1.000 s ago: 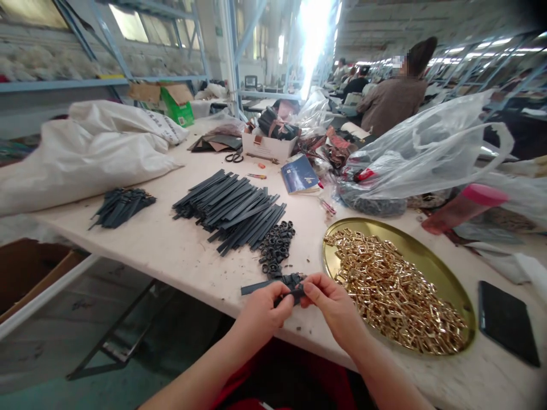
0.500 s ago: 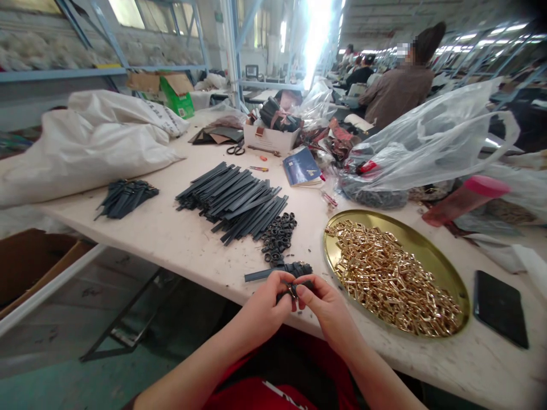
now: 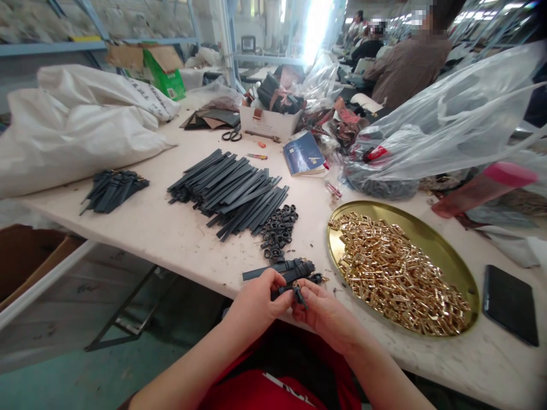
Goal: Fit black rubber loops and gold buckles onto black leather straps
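Close to the table's front edge, my left hand (image 3: 261, 300) and my right hand (image 3: 325, 312) meet, both closed on one dark strap (image 3: 300, 296) with a bit of gold metal, seemingly a buckle, on it. Fingers hide most of this strap. Just beyond my fingertips lie several finished-looking straps (image 3: 277, 267) stacked together. Small dark loops (image 3: 278, 230) are heaped behind them, beside a wide pile of flat dark strips (image 3: 233, 191). To the right of my right hand, a round gold tray (image 3: 410, 219) holds a mound of gold buckles (image 3: 397, 273).
Another bunch of straps (image 3: 114, 191) lies at the left, before a white sack (image 3: 85, 131). A blue booklet (image 3: 304, 154), scissors (image 3: 232, 134) and a white box (image 3: 269, 122) sit further back. A phone (image 3: 510, 304) and pink-lidded bottle (image 3: 482, 191) are right. A person (image 3: 410, 68) sits beyond.
My fingers have shifted on the strap, and the right hand has turned and lowered slightly, leaving more of the strap in sight. The camera view has tipped down a little.
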Action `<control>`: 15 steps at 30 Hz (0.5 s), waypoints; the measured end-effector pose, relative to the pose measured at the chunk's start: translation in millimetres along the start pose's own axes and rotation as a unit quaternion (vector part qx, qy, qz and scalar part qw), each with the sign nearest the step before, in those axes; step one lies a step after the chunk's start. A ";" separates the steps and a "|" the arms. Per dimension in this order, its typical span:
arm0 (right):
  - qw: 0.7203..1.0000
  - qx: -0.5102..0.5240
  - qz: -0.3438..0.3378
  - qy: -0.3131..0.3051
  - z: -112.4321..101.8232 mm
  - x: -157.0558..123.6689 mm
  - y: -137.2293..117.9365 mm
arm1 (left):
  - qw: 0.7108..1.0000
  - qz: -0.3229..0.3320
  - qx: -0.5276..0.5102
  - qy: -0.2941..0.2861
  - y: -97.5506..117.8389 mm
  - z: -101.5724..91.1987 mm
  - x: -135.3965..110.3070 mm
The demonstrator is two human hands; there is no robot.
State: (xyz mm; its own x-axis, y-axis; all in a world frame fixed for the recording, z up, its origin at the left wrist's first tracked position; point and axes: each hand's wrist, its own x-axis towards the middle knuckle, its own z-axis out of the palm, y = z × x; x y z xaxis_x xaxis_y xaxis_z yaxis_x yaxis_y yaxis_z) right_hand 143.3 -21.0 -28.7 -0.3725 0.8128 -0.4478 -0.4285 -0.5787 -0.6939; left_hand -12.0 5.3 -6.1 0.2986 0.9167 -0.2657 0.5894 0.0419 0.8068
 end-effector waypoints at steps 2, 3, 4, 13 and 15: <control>0.999 -0.015 -0.025 0.018 -0.9 2.4 -0.6 | 0.999 -0.003 -0.031 -0.012 0.9 -0.6 0.6; 0.998 -0.038 -0.045 0.032 -1.0 3.5 -1.5 | 0.997 -0.005 -0.066 -0.026 1.4 -0.7 0.4; 0.994 -0.070 -0.071 0.050 -1.0 4.6 -2.8 | 0.993 -0.008 -0.112 -0.041 1.9 -0.7 0.1; 0.868 -0.406 -0.228 0.172 -7.2 -2.9 0.1 | 0.945 -0.072 -0.300 -0.108 2.9 6.7 -2.7; 0.842 -0.472 -0.230 0.120 -11.0 -9.6 3.2 | 0.944 -0.091 -0.288 -0.129 3.5 9.2 -4.8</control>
State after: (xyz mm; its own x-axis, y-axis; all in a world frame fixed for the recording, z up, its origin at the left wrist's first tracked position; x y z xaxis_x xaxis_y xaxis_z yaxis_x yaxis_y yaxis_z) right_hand 154.5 -30.0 -32.8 -0.1194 0.9924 -0.0305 0.4064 0.0208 -0.9135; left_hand -4.5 -2.6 -6.8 0.4484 0.7488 -0.4881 0.1647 0.4675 0.8685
